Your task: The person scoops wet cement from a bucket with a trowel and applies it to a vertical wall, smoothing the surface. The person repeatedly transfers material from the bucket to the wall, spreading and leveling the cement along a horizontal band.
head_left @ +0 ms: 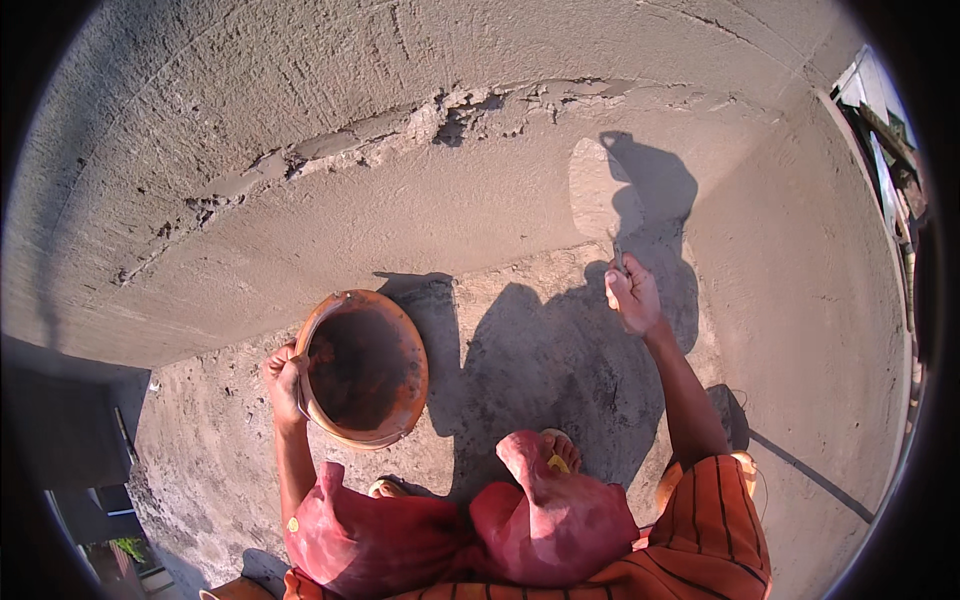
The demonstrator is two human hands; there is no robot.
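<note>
My left hand [287, 378] is closed on the handle at the left rim of an orange bucket [414, 360], which is tilted so its mouth faces up toward me. Dark residue coats the inside; how much it holds is hard to tell. In front and to the right, my right hand [635, 294] grips the handle of a trowel [598, 185]. The trowel's broad, pale, mortar-smeared blade points away from me, over the lower part of the plastered wall [480, 190]. Whether the blade touches the wall cannot be made out.
A ragged ledge of rough mortar [400, 130] runs along the wall. Another smooth plastered wall [810, 300] stands at the right, with stacked scrap [895, 170] beyond it. My feet are on a rough, dusty floor [220, 440]. My shadow falls across the floor and wall.
</note>
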